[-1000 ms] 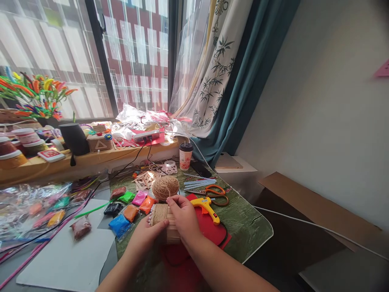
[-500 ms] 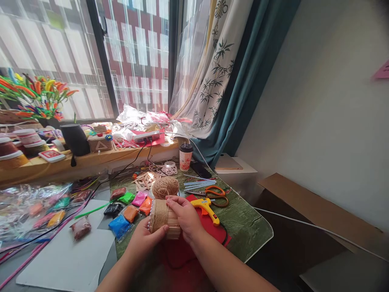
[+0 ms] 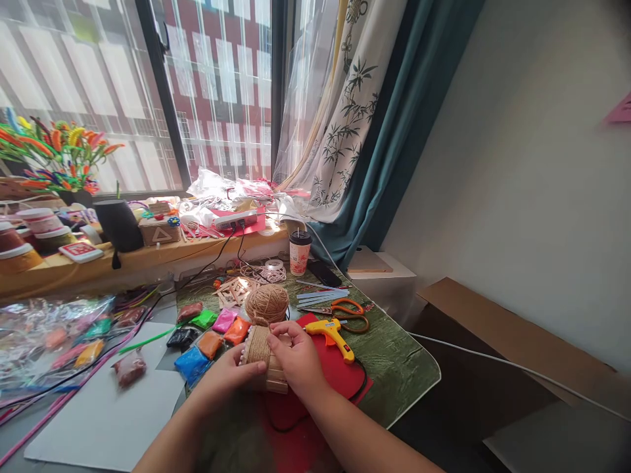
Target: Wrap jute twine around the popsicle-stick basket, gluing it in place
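Both my hands hold a small holder made of wooden sticks, partly wrapped in brown twine, over the red felt sheet. My left hand grips its left side, fingers closed around it. My right hand clasps the right side, fingertips pinching at the twine on top. Just beyond the holder sits a ball of twine, with a strand running to the holder.
A yellow glue gun and orange scissors lie to the right on the green mat. Coloured clay packets lie to the left, a paper cup behind. The window ledge is crowded with jars and clutter.
The holder has been turned slightly in my hands and moved a little left. My right fingers shifted along the twine on top.
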{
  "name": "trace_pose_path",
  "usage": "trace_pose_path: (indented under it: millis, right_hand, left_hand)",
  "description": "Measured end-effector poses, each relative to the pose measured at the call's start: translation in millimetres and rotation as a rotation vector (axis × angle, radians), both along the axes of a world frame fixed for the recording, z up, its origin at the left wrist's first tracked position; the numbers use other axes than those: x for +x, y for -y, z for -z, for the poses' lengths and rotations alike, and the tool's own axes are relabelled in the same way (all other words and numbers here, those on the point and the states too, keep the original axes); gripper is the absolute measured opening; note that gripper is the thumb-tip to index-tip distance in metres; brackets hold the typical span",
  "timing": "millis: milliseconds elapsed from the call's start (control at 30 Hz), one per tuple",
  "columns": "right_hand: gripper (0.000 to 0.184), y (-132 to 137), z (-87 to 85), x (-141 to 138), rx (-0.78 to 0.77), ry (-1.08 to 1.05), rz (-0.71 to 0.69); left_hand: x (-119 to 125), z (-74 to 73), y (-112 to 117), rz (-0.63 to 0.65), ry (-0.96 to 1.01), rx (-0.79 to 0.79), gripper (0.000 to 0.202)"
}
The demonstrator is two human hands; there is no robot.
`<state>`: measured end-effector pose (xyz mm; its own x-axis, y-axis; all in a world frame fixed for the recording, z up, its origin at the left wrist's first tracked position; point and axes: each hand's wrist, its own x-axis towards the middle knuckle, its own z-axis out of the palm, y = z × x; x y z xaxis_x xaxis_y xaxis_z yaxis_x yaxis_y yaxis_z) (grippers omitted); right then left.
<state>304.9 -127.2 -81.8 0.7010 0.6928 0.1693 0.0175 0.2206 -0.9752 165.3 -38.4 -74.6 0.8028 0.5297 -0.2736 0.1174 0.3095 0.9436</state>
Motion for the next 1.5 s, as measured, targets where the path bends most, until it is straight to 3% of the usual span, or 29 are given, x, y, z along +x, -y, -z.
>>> trace_pose_path:
  millis: [100, 267, 367, 500, 700, 1033, 1200, 1367, 1500]
  right_hand:
    - [0.011, 3.3, 3.7, -8.2, 0.008, 0.067, 0.033]
    - [0.018, 2.8, 4.4, -5.3, -0.008, -0.030, -0.044]
    - [0.024, -1.6, -4.3, 4.8, -0.025, -0.154, -0.109]
    - [0.025, -6.5, -12.0, 12.5, 0.025, -0.164, -0.174]
    - [0.030, -14.9, 3.6, 8.0, 0.042, -0.176, -0.112]
    - [0.015, -3.9, 14.5, -10.0, 0.089, 0.115, -0.072]
    - [0.019, -3.2, 11.2, -9.2, 0.106, -0.040, -0.128]
    - [0.025, -14.7, -4.8, 6.2, 0.024, -0.179, -0.129]
    - [0.027, -17.7, -6.0, 10.9, 0.021, -0.198, -0.141]
  left_hand:
    - [2.6, -5.4, 2.4, -0.096, -0.041, 0.038, 0.059]
    - [5.9, -8.9, 13.4, -0.088, -0.038, 0.069, 0.052]
    - [6.2, -0.5, 14.1, -0.061, 0.032, 0.140, 0.049]
    - [7.1, 14.7, 9.6, -0.042, 0.095, 0.230, 0.046]
    - [4.6, 21.1, 3.0, -0.030, 0.080, 0.169, 0.051]
    - [6.8, 7.6, -2.3, -0.056, 0.059, 0.052, 0.058]
    - [6.1, -0.7, 4.8, -0.089, -0.010, 0.154, 0.052]
    - [8.3, 11.7, 11.2, -0.127, 0.055, 0.237, 0.043]
    - [8.4, 16.4, 13.7, -0.081, 0.094, 0.244, 0.040]
